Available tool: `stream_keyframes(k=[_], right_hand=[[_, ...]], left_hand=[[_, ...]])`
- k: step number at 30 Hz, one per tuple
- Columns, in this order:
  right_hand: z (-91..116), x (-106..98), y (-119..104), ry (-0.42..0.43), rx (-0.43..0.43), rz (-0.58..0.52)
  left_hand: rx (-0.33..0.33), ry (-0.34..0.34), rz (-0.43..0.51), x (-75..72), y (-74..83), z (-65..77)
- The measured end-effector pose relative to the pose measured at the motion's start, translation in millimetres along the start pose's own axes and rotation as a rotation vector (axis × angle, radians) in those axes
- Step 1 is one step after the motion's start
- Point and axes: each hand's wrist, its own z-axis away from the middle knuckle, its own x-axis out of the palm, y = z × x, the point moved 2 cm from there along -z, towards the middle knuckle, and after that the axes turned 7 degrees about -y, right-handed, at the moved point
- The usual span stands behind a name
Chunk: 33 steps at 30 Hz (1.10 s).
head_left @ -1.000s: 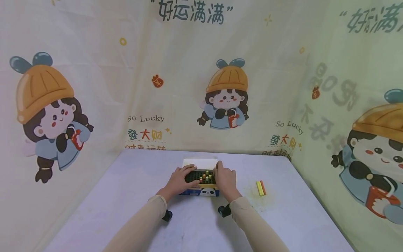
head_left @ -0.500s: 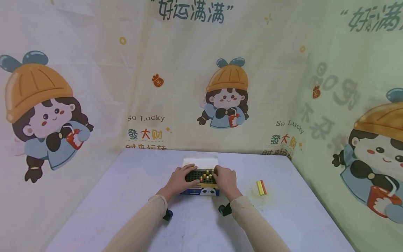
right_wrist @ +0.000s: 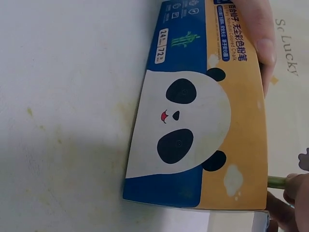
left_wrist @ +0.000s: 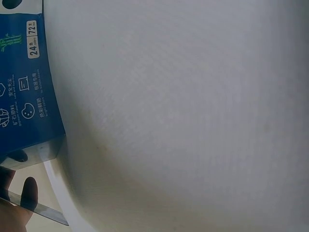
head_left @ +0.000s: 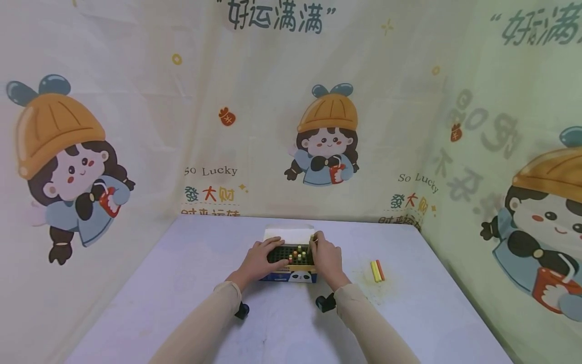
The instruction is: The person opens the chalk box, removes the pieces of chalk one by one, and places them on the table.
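A blue and orange chalk box with a panda on its front sits on the table, its white lid flap raised at the back. Inside is a black holder with holes, where several chalk sticks stand toward the right. My left hand grips the box's left end, thumb over the front edge and fingers toward the back. At the right back corner, my right hand pinches a green chalk stick, its lower end right at the box's top edge.
A yellow chalk stick and an orange-red one lie side by side on the table, right of the box. Yellowish chalk dust marks the white tabletop around them. A printed cloth backdrop stands behind the table.
My right fingers dipped to the box's right back corner half a second ago and are now higher, with the chalk stick between them. My left hand and the box stay in place.
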Motion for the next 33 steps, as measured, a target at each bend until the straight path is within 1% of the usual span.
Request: stream_keyframes(k=[8,14,17,21,25,33], right_hand=[[-2,0,2,0.085,-0.003,-0.047],[-4,-1,2,0.176,-0.060,-0.098],[-6,-2,3,0.215,-0.088,-0.142],[-7,-6,4,0.244,-0.123,-0.203],[-7,-9,6,0.261,-0.145,-0.228],[-5,-11,11,0.262,-0.138,-0.210]], left_hand=[[-0.004,0.005,0.005,0.2,-0.3,-0.4],[-0.004,0.006,0.013,-1.0,0.8,0.6],[-0.004,0.004,0.010,-1.3,0.8,0.7],[0.001,0.010,0.012,-1.8,1.1,1.0],[0.008,0.004,0.015,-1.8,1.2,1.2],[0.001,-0.002,0.010,-0.9,0.6,0.1]])
